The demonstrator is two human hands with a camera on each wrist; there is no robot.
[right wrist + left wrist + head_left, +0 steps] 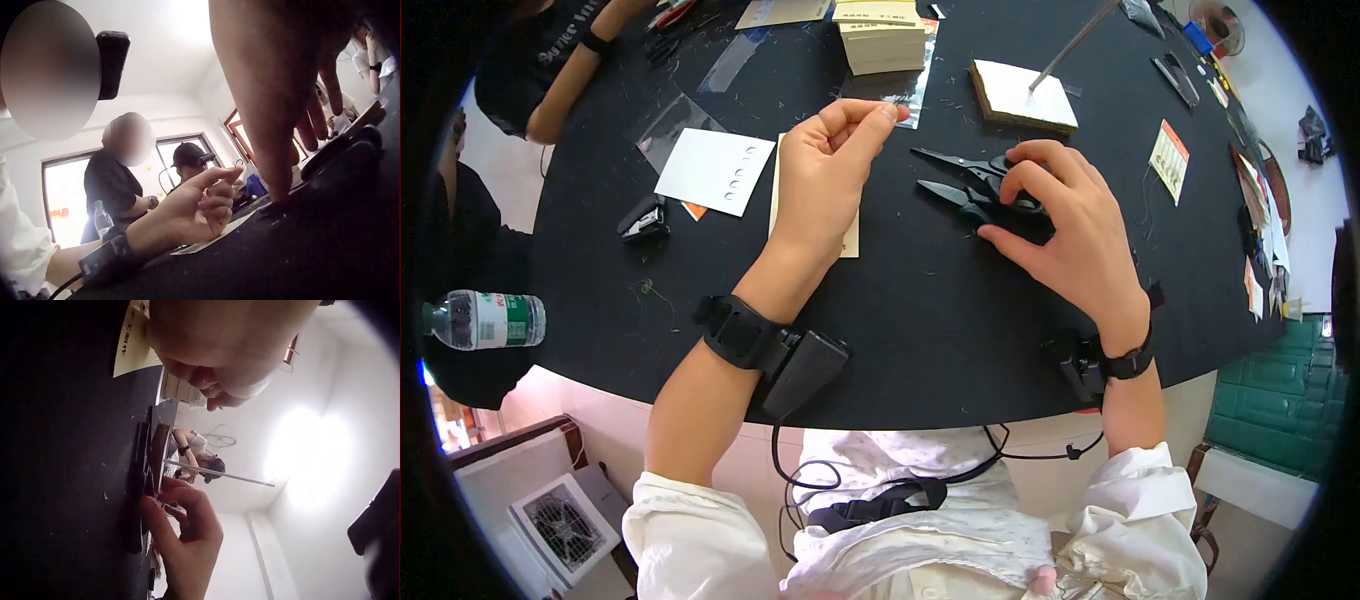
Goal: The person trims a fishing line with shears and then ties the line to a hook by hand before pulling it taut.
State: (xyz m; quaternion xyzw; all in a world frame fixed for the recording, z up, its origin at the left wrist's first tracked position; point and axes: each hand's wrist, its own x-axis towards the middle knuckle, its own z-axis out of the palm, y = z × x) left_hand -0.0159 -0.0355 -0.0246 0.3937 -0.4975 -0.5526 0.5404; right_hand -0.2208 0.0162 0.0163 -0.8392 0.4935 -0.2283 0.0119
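My left hand [825, 170] is raised over the table, thumb and forefinger pinched together. A tiny, thin curved dark thing [239, 164] shows at those fingertips in the right wrist view; I cannot tell its kind. Black scissors [945, 192] lie on the table with blades parted, pointing left. Over their handles my right hand [1080, 215] curls, thumb on the near side and fingers on the far side. Under the left forearm lies a pale yellow card [850, 240], partly hidden. To its left is a white card [715, 172] with a row of small curved marks.
A thin metal rod [1075, 45] stands up from a white-topped block [1025, 97]. Behind the hands is a stack of cards [883, 48]. A black stapler [643, 220] and a bottle [490, 320] are at the left. Another printed card [1169, 160] lies right.
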